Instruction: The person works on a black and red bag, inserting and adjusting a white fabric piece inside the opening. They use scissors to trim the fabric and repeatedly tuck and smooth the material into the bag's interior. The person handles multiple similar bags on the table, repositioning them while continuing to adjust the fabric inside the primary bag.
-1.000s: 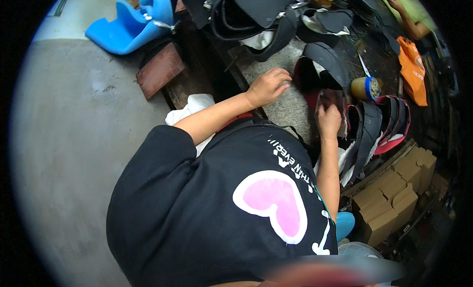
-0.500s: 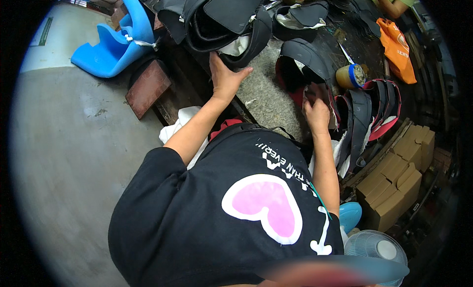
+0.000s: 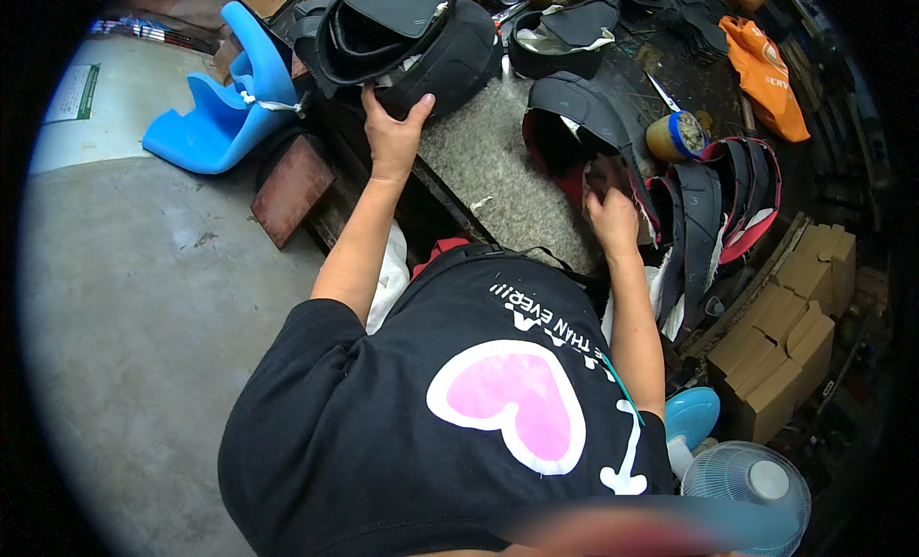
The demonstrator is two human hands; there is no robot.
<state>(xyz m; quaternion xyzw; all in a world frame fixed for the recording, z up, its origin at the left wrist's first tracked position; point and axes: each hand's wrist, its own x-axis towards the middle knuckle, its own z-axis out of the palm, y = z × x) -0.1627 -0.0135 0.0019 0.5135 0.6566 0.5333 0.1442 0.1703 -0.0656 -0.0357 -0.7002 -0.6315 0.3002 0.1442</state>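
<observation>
While both hands (image 3: 391,144) touch black pieces (image 3: 458,67), a jar (image 3: 662,139) holds tan stuff (image 3: 692,131).

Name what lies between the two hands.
The head view shows, rightward from the left hand, a grey slab with a white scrap, then the black piece the right hand touches.

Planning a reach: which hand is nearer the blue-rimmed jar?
Right. The right hand is below and left of the jar; the left hand is farther left, at a curved black piece.
</observation>
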